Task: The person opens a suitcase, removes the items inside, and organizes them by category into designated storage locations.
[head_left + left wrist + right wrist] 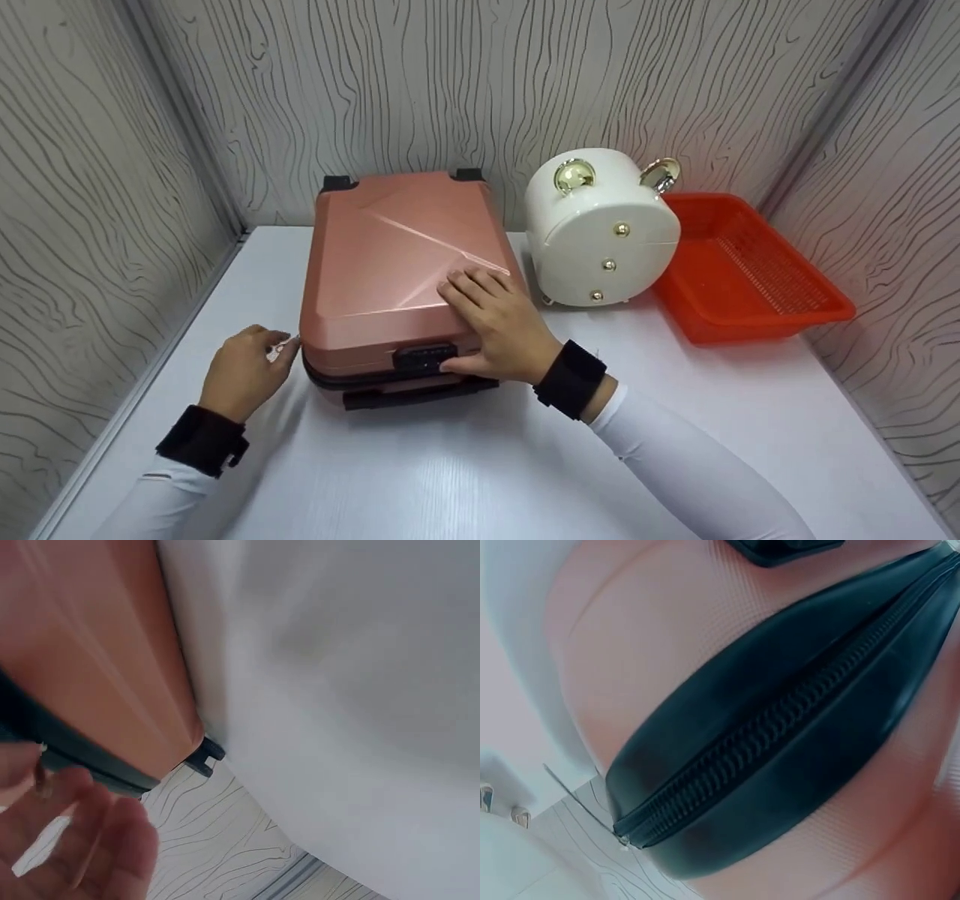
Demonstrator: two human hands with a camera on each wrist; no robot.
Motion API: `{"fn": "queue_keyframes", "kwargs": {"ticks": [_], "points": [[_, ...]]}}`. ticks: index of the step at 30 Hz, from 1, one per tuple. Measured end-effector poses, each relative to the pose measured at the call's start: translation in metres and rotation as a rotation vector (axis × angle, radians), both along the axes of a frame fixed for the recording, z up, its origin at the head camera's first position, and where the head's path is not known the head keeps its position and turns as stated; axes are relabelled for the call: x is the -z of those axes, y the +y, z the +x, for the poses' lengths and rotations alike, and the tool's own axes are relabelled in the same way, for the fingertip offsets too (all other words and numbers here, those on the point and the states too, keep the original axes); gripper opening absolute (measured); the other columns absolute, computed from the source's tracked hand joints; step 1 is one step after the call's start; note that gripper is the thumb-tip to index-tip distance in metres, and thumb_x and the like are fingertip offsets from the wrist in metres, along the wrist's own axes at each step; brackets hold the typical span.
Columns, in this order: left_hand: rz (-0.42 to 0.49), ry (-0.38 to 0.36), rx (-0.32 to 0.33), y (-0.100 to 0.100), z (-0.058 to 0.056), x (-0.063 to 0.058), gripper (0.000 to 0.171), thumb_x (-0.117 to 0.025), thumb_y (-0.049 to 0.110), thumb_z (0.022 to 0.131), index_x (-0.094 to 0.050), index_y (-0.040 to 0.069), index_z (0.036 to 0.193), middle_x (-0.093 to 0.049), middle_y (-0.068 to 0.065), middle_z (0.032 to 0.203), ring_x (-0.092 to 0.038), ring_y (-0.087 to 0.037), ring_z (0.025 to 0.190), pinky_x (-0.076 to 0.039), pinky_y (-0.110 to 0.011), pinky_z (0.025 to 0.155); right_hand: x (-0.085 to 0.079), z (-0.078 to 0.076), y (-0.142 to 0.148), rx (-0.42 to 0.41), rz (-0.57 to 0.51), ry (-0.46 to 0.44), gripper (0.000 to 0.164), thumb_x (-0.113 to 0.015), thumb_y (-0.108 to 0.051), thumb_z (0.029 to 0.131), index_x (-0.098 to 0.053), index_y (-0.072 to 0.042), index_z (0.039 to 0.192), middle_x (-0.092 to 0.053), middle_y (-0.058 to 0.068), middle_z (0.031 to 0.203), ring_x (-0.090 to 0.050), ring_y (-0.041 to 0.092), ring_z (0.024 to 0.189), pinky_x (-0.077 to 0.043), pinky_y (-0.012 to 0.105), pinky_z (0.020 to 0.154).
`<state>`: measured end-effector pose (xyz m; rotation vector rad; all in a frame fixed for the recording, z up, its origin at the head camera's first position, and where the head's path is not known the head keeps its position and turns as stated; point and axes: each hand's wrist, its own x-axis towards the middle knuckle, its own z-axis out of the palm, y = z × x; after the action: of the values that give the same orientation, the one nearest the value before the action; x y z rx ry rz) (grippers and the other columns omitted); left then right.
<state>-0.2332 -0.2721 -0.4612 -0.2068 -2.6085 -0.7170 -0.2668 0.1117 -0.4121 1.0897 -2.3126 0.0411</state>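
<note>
A pink hard-shell suitcase lies flat on the table, its black handle and lock on the near side. At its near left corner my left hand pinches a small metal zipper pull with thumb and fingertips, beside the black zipper band. My right hand rests on the near right part of the lid, fingers extended, thumb by the lock. In the right wrist view the zipper runs with its teeth meshed, and a thin pull sticks out at its far end.
A round white case with gold ears and knobs stands just right of the suitcase. Farther right is a red plastic basket. Pale wood-patterned panels enclose the white table at the back and sides.
</note>
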Motion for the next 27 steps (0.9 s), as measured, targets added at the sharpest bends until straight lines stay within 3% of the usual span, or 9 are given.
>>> {"fn": "queue_keyframes", "kwargs": {"ticks": [3,7,11,14,17,22,27], "points": [[0.115,0.027,0.055,0.000,0.001,-0.010,0.038,-0.063,0.016,0.108,-0.069,-0.007,0.137,-0.067,-0.031,0.133,-0.070,-0.049,0.116,-0.058,-0.062,0.093,0.000,0.005,0.001,0.005,-0.017,-0.021,0.106,-0.079,-0.078,0.081,-0.054,-0.009,0.157,-0.059,0.014,0.158,-0.052,0.035,0.149,-0.038,0.055,0.126],[0.257,0.076,0.201,0.004,-0.003,-0.026,0.044,-0.052,0.014,0.113,-0.058,0.001,0.154,-0.055,-0.024,0.157,-0.055,-0.045,0.144,-0.051,-0.035,0.111,0.001,0.020,0.005,0.067,-0.150,-0.063,0.101,-0.081,-0.074,0.082,-0.056,-0.008,0.155,-0.056,0.022,0.158,-0.050,0.047,0.149,-0.039,0.063,0.124],[0.243,0.112,0.334,0.010,-0.010,-0.039,0.048,-0.059,0.009,0.109,-0.058,0.008,0.156,-0.050,-0.017,0.167,-0.044,-0.043,0.156,-0.027,-0.010,0.119,0.005,0.036,0.007,0.155,-0.276,-0.047,0.096,-0.084,-0.068,0.084,-0.058,-0.005,0.151,-0.057,0.028,0.153,-0.053,0.054,0.143,-0.046,0.067,0.117],[0.182,0.124,0.397,0.015,-0.014,-0.042,0.050,-0.066,0.008,0.104,-0.062,0.011,0.154,-0.051,-0.014,0.167,-0.041,-0.043,0.158,-0.020,-0.008,0.122,0.010,0.044,0.005,0.192,-0.261,-0.018,0.093,-0.082,-0.068,0.086,-0.059,-0.004,0.150,-0.058,0.029,0.151,-0.056,0.055,0.140,-0.049,0.066,0.114],[0.136,0.133,0.417,0.019,-0.015,-0.039,0.050,-0.071,0.009,0.101,-0.065,0.010,0.151,-0.054,-0.013,0.165,-0.042,-0.044,0.157,-0.017,-0.006,0.123,0.015,0.049,0.001,0.221,-0.210,0.013,0.092,-0.079,-0.068,0.089,-0.059,-0.003,0.151,-0.058,0.031,0.152,-0.055,0.055,0.141,-0.050,0.064,0.115],[0.129,0.144,0.386,0.026,-0.011,-0.032,0.051,-0.072,0.011,0.101,-0.065,0.010,0.151,-0.057,-0.014,0.163,-0.045,-0.043,0.156,-0.017,-0.003,0.121,0.020,0.049,-0.001,0.254,-0.173,0.056,0.090,-0.080,-0.064,0.091,-0.059,-0.001,0.151,-0.059,0.034,0.150,-0.055,0.054,0.142,-0.049,0.061,0.117],[0.118,0.178,0.366,0.032,-0.006,-0.031,0.050,-0.074,0.011,0.099,-0.067,0.010,0.149,-0.060,-0.014,0.159,-0.048,-0.043,0.154,-0.018,-0.004,0.121,0.021,0.045,0.005,0.235,-0.196,0.025,0.089,-0.081,-0.061,0.091,-0.058,0.000,0.152,-0.058,0.033,0.152,-0.052,0.054,0.145,-0.046,0.060,0.120]]}}
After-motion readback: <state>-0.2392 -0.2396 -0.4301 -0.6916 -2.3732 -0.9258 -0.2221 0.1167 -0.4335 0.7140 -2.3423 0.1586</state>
